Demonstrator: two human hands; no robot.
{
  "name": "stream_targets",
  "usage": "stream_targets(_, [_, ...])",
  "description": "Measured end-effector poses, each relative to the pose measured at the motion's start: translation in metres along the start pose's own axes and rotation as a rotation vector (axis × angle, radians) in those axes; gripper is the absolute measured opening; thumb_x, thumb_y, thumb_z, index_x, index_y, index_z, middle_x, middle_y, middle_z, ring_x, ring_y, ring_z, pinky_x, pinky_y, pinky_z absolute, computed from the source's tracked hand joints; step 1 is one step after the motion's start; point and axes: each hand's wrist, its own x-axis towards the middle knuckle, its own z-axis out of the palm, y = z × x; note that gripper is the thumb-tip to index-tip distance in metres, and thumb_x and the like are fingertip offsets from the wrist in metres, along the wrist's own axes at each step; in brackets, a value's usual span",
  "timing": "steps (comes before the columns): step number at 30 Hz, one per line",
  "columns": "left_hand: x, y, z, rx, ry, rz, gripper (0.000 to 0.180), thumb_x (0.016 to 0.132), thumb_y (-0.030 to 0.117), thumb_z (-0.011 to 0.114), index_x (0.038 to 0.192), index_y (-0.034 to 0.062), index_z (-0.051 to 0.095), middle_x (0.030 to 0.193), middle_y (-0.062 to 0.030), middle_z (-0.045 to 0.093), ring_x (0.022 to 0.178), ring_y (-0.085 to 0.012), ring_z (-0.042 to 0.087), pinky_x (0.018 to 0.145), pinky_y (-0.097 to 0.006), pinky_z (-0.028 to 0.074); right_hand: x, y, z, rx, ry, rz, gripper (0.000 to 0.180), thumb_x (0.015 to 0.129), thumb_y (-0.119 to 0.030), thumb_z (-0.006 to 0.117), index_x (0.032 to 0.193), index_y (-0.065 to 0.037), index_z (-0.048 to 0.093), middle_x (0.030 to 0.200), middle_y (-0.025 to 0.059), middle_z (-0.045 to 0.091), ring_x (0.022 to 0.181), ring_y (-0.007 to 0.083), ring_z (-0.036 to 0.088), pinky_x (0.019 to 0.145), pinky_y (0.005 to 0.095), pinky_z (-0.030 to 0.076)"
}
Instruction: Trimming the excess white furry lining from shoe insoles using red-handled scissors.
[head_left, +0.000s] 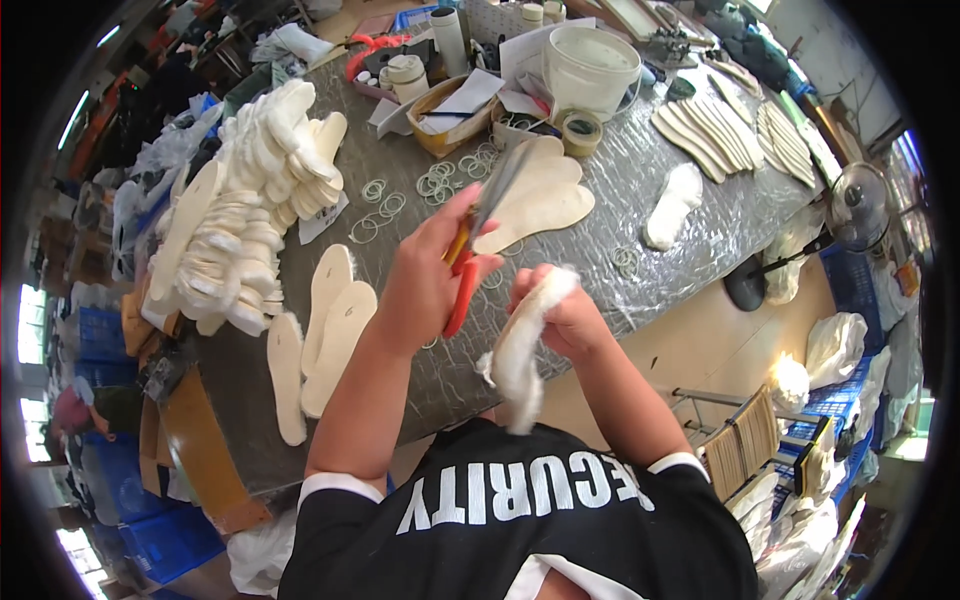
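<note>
My left hand (418, 285) is closed around scissors (464, 290) with red and yellow handles; their blurred blades point up and away from me. In my right hand (572, 318) a white fleecy insole (520, 350) is gripped by its upper end and hangs down in front of my chest. The scissors and this insole are apart. Just beyond my hands, several cream insoles (545, 205) lie fanned out on the table. Left of my left forearm rest a few more flat insoles (338, 335).
A tall heap of fleecy insoles (235, 240) covers the table's left side. Rubber bands (438, 183) lie scattered mid-table. At the back stand a white bucket (592, 75), tape roll (581, 132) and box of papers (455, 112). Insole rows (705, 135) lie right, near a fan (858, 205).
</note>
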Motion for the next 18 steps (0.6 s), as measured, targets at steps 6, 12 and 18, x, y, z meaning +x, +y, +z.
stream_targets(6, [-0.058, 0.007, 0.0, 0.569, 0.09, 0.037, 0.066, 0.074, -0.003, 0.065, 0.132, 0.0025, 0.036, 0.101, -0.0148, 0.056, 0.086, -0.024, 0.058, 0.075, -0.031, 0.048, -0.026, -0.027, 0.022, -0.209, 0.155, -0.369, 0.03, 0.074, -0.015, 0.071, 0.09, -0.01, 0.046, 0.093, 0.01, 0.058, 0.091, 0.024, 0.053, 0.081, 0.0379, 0.046])
stream_targets(12, [-0.067, 0.019, 0.001, 0.984, -0.073, 0.169, 0.066, 0.071, 0.006, 0.062, 0.13, -0.006, 0.035, 0.095, -0.0149, 0.052, 0.088, -0.03, 0.05, 0.08, -0.04, 0.04, -0.041, -0.021, 0.03, -0.281, 0.098, -0.553, 0.021, 0.078, -0.01, 0.065, 0.097, -0.002, 0.058, 0.093, 0.0149, 0.061, 0.092, 0.0275, 0.056, 0.083, 0.04, 0.046])
stream_targets(18, [-0.065, 0.028, 0.006, 1.187, -0.163, 0.249, 0.052, 0.078, 0.009, 0.053, 0.126, -0.0064, 0.042, 0.09, -0.01, 0.053, 0.083, -0.0219, 0.05, 0.074, -0.034, 0.043, -0.053, -0.011, 0.025, -0.388, 0.195, -0.49, 0.024, 0.078, -0.016, 0.067, 0.097, -0.007, 0.056, 0.094, 0.0115, 0.059, 0.091, 0.028, 0.054, 0.087, 0.049, 0.044])
